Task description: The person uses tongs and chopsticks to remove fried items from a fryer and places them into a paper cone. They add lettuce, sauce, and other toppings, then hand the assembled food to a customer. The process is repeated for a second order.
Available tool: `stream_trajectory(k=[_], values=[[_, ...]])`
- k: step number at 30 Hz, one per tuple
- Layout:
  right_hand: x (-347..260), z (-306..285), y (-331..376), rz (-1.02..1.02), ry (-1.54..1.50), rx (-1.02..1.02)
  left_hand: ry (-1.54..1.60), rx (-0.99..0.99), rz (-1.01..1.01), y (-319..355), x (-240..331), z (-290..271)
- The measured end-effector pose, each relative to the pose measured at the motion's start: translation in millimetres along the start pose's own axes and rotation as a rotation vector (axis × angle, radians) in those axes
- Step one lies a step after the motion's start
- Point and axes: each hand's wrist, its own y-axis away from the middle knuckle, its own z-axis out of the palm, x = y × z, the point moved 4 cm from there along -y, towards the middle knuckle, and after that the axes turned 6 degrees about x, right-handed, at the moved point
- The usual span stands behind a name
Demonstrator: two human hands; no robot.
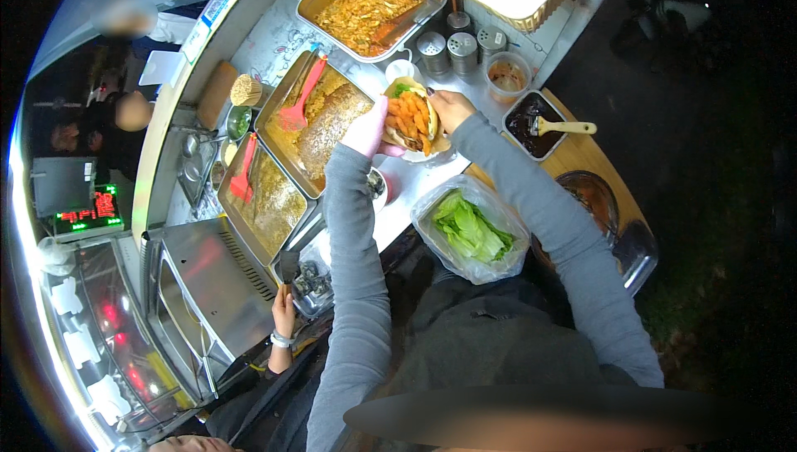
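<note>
A filled bun [408, 117] with orange fried strips and a bit of green leaf is held above the counter, pale wrapping around its lower side. My left hand [366, 131], in a thin plastic glove, is closed around its left side. On the other side, the bare fingers of my right hand [452, 110] grip the bun's edge; part of their hold is hidden. Just below hangs a plastic-lined container of green lettuce [471, 226]. A small cup [378, 186] with dark contents stands near my left wrist.
Metal trays of food [369, 5] and saucy slabs [336, 127] with red spatulas [305, 95] line the left. Shaker jars [462, 52], a sauce tub [507, 77] and a brush [566, 127] in dark sauce are at right. A co-worker's hand [283, 312] holds a tool at lower left.
</note>
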Motion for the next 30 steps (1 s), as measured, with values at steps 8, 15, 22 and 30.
stream_trajectory(k=[8, 15, 22, 30], values=[[19.7, -46.4, 32.4, -0.030, -0.108, 0.069, -0.304, 0.068, 0.360, -8.4, -5.9, 56.0], [1.3, -127.0, 87.5, -0.079, -0.073, 0.096, -0.218, -0.064, 0.520, 43.8, 14.4, 121.2], [-36.7, -166.7, 117.9, 0.132, -0.452, 0.130, -0.194, 0.024, 0.414, 68.6, 31.4, 163.1], [-19.7, -46.7, 17.3, 0.065, -0.167, 0.027, -0.188, 0.294, 0.159, 24.1, 23.1, 51.6]])
